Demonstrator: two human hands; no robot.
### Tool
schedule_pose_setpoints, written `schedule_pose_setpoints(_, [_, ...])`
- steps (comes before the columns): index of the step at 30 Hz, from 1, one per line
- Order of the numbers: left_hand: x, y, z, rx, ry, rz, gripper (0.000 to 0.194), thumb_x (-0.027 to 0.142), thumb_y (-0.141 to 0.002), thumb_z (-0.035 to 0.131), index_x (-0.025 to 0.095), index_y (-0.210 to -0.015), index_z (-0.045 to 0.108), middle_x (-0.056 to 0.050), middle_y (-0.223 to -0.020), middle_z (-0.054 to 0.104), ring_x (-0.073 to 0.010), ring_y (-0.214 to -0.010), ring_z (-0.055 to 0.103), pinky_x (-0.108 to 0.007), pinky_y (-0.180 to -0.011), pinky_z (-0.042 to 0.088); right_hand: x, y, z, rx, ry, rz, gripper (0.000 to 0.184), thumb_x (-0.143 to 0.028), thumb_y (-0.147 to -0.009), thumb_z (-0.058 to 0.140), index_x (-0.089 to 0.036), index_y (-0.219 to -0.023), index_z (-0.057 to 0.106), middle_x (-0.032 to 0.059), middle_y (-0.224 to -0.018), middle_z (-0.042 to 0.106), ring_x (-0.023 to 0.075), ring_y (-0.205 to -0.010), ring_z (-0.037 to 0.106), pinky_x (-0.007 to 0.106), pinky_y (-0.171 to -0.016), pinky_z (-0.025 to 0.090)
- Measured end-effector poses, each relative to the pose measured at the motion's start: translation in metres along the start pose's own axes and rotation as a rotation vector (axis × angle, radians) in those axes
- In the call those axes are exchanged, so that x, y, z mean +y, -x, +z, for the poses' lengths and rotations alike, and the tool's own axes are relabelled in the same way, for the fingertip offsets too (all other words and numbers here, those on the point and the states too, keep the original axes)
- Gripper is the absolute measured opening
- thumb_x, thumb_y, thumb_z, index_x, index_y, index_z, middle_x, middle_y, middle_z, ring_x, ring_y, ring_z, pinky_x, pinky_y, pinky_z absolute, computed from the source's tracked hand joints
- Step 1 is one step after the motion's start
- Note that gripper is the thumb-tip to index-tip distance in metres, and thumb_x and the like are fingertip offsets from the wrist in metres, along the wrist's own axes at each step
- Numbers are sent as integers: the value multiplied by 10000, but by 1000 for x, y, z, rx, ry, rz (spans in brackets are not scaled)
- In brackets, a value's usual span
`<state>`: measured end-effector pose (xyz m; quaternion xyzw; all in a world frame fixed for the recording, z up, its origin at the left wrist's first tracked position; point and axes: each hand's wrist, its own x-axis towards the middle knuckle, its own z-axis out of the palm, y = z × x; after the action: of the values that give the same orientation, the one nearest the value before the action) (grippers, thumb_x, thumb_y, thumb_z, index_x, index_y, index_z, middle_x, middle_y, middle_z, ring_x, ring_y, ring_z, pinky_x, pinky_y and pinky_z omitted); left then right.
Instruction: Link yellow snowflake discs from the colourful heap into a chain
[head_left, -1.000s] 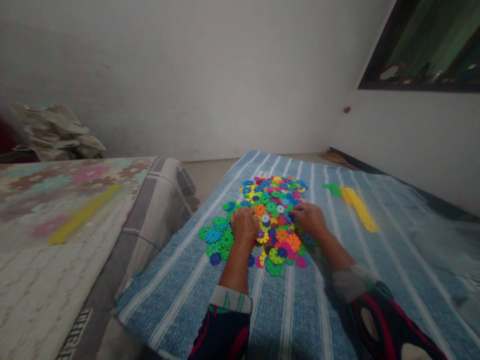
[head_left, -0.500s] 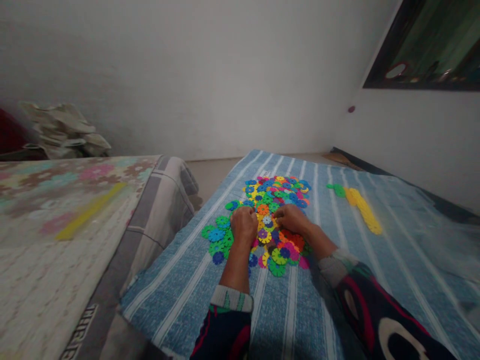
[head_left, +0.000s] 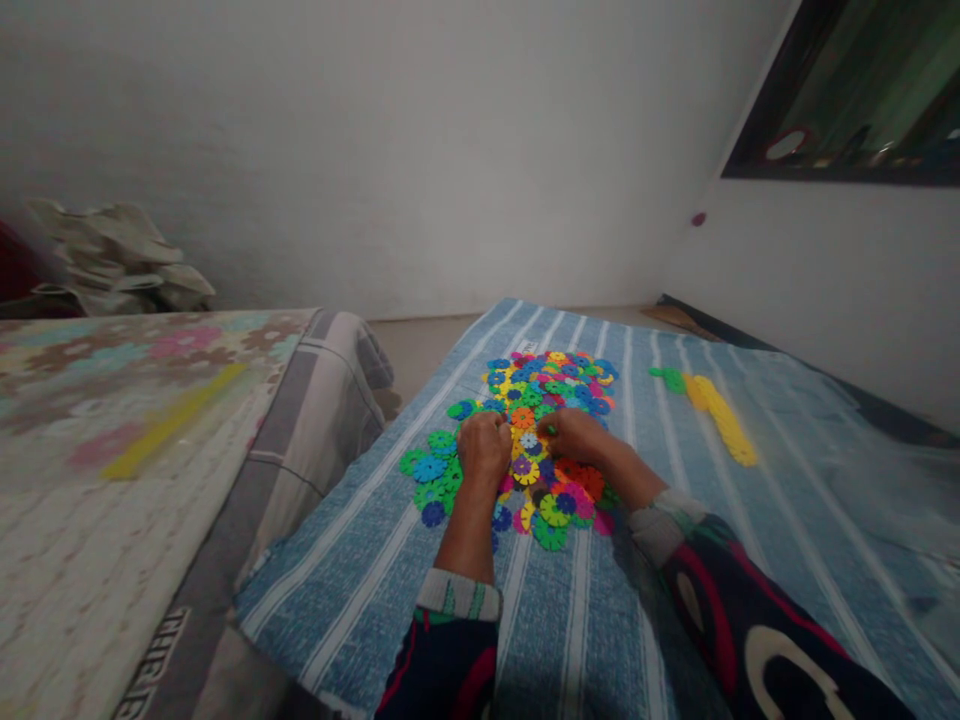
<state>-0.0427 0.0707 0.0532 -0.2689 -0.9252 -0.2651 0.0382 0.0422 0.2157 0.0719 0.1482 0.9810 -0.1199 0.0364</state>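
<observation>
A pile of colourful notched plastic discs [head_left: 523, 470], flower-like in shape, is spread over a blue striped cloth. My left hand [head_left: 484, 445] is closed at the pile's left side, its fingers curled; what they hold, if anything, is hidden. Opposite it, my right hand [head_left: 576, 438] is closed in a pinch above the middle of the pile. A bit of a green notched disc [head_left: 552, 430] shows at its fingertips. Orange discs [head_left: 586, 482] lie just below the right hand, and green discs [head_left: 442, 442] lie to the left of the left hand.
On the striped cloth [head_left: 360, 590] to the right rests a joined row of yellow and green discs [head_left: 724, 420]. A second bed or table with a flowered cover [head_left: 187, 345] stands at left, with a yellow strip [head_left: 172, 422] on it. A floor gap separates the two.
The right hand has turned slightly, and a bit of green now shows at its fingertips. My left hand stays closed in nearly the same place. The view has shifted slightly.
</observation>
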Motion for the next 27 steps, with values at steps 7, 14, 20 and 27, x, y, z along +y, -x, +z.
schedule_pose_setpoints(7, [-3, -2, 5, 11, -9, 8, 224, 235, -837, 518, 200, -836, 740, -77, -993, 748, -220, -996, 655, -305, -892, 457, 1, -1, -1, 16, -109, 4, 271, -76, -644, 658, -221, -850, 757, 39, -910, 735, 203, -881, 641, 236, -677, 404])
schedule_pose_setpoints(14, [0, -3, 6, 72, 140, 55, 221, 208, -816, 515, 181, -817, 734, -80, -959, 743, -218, -972, 657, -314, -909, 467, 21, 8, 3, 82, -464, 76, 92, -199, -669, 704, -159, -670, 621, -22, -606, 637, 106, -544, 571, 200, -507, 400])
schedule_pose_setpoints(20, [17, 5, 16, -191, 665, 241, 236, 283, -777, 577, 170, -901, 742, -17, -817, 738, -177, -780, 662, -269, -731, 507, 32, 31, 8, 206, -1327, 84, 361, -385, -514, 842, -166, -690, 615, -10, -554, 659, 127, -483, 606, 216, -458, 460])
schedule_pose_setpoints(27, [31, 16, 22, -348, 792, 286, 236, 343, -764, 582, 172, -802, 741, -19, -760, 734, -166, -731, 647, -251, -679, 487, 31, 42, 22, 305, -1525, 64, 401, -407, -508, 870, -147, -756, 692, 35, -601, 699, 142, -517, 640, 246, -500, 517])
